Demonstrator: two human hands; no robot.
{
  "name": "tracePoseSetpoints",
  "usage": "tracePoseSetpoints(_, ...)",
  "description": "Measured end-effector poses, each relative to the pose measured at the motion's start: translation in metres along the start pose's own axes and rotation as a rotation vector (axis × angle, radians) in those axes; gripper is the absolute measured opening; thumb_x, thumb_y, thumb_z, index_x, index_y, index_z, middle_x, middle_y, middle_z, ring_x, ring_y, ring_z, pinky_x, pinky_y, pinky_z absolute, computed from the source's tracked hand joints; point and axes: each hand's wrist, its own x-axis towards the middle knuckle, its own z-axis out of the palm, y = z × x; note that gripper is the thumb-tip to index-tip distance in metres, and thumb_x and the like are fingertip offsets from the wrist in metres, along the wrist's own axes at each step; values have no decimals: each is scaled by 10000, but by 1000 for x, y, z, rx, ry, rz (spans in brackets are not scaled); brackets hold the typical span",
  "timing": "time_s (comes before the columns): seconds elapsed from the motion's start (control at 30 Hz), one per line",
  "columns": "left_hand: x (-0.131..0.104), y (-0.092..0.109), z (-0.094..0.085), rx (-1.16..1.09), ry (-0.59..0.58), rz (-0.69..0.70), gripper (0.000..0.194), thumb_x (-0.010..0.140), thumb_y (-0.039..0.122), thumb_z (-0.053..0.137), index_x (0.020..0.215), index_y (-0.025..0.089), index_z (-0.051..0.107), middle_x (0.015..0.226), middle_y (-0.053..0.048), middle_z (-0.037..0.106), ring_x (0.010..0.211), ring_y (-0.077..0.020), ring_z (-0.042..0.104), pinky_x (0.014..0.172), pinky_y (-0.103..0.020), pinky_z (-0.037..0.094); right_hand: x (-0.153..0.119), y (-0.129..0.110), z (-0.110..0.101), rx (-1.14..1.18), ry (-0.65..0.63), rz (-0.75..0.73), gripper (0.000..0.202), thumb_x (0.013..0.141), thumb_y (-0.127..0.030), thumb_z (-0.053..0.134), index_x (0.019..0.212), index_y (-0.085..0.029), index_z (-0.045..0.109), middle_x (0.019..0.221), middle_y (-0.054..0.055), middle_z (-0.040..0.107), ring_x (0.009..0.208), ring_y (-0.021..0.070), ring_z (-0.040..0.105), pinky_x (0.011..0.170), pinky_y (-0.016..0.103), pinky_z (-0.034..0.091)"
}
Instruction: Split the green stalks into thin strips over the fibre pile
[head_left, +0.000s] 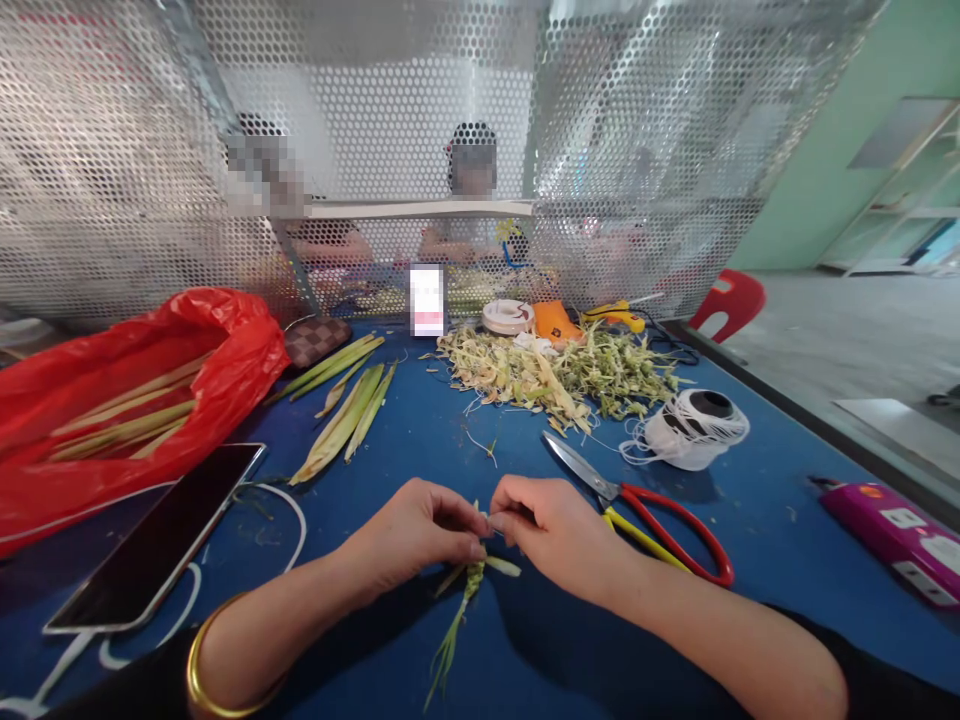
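Observation:
My left hand (424, 525) is closed in a pinch on a small woven piece of pale green leaf strips (474, 580), above the blue tabletop. Thin green ends trail from it toward me, and a short leaf tip juts out to the right. Fingertips of my right hand (551, 525) are pinched together just right of the piece, almost meeting my left fingers. What they grip is too small to make out. Scissors (637, 510) with red and yellow handles lie beyond my right forearm, blades apart. A spool of white thread (694, 430) stands to their right.
Long leaf strips (341, 420) lie left of centre, beside an open red plastic bag (247, 330) holding more. A phone (161, 540) with a white cable lies at left. A leaf-scrap pile (555, 375) sits behind. A purple box (892, 540) is at right; perforated mesh (390, 110) rises behind.

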Motion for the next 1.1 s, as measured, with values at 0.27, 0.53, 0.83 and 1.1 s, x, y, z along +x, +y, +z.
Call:
tracePoseSetpoints(0.27,-2,3,11,-64,-12,109,168,647,298,686,638,151,604,512,71,533,476,-68,437,511,-206,339,14,-17,-6,823,69,202,134,796,-266,558,891,-173,568,877,40,655,695,130,645,657,274,486)
tracePoseSetpoints(0.53,-1,2,9,-128,-42,81,159,663,276,689,701,147,604,573,53,587,545,-77,519,586,-211,428,4,10,-2,-52,14,57,78,703,-148,665,751,-210,664,767,-19,575,662,115,536,617,249,385)
tracePoseSetpoints(0.83,2,5,6,-104,24,10,232,693,328,693,755,162,544,661,-12,683,564,-107,594,600,-248,475,-2,3,0,-176,79,-46,99,784,-151,622,698,-182,583,716,-35,556,660,101,498,603,227,326)
tracePoseSetpoints(1.1,-2,8,4,-25,47,-3,188,678,280,706,717,148,578,550,26,612,518,-90,548,521,-206,426,-2,2,0,-93,-47,-204,68,765,-169,648,715,-191,608,778,-9,589,683,118,537,661,255,385)
